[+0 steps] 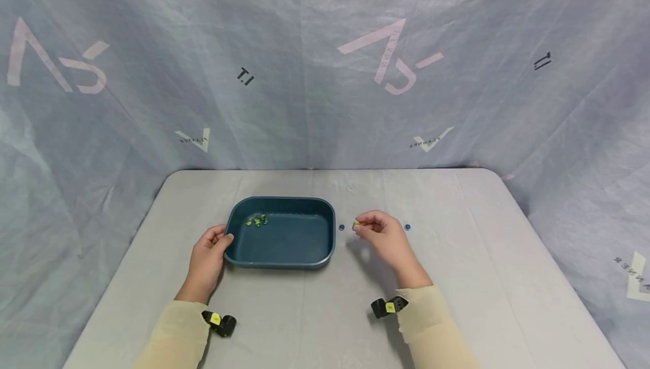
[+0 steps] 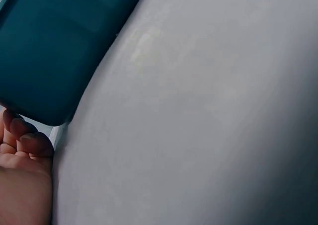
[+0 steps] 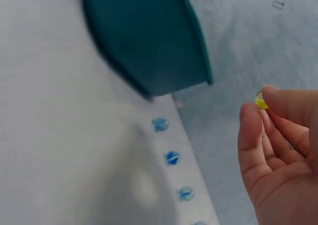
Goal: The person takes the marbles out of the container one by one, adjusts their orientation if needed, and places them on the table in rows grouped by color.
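A dark teal rectangular tray (image 1: 279,265) stands on the table, with several green-yellow marbles (image 1: 257,221) lying in its far left part. My left hand (image 1: 206,259) grips the tray's left side, thumb at the rim; the left wrist view shows its curled fingers (image 2: 35,143) beside the tray's corner. To the right of the tray, my right hand (image 1: 390,242) pinches a yellow marble (image 3: 261,102) between thumb and fingertips, above the table. One blue marble (image 1: 341,227) lies between the tray and this hand, another blue marble (image 1: 407,227) just right of the hand.
In the right wrist view, several blue marbles (image 3: 172,158) lie in a row on the pale tabletop (image 1: 482,301). A grey printed cloth (image 1: 304,64) hangs behind the table and along both sides. Each wrist wears a small black camera (image 1: 390,306).
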A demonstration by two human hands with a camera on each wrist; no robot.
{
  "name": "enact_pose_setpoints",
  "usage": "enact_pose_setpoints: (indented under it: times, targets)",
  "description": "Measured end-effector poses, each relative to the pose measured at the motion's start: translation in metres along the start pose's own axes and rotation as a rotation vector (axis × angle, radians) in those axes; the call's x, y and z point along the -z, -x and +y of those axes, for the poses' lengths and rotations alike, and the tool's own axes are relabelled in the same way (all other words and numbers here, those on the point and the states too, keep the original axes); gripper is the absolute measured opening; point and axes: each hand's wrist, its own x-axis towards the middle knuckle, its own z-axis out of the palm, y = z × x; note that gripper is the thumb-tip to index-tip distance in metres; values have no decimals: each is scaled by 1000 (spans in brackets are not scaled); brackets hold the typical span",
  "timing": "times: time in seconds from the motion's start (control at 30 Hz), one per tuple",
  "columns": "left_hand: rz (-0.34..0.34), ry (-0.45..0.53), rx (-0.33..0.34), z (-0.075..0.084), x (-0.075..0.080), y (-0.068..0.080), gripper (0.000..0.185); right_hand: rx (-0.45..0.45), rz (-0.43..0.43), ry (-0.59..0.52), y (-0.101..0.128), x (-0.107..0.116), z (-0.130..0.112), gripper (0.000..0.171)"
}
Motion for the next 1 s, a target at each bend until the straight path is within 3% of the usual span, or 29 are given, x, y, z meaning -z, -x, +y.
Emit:
enact_pose_setpoints:
  times: [0.63, 1.0]
  targets:
    - [-13, 19, -1, 5, -2, 2, 39, -79, -83, 116, -3, -22, 31, 9]
    - [5, 16, 9, 4, -1, 2, 36, -61, -96, 188, -4, -29, 39, 7]
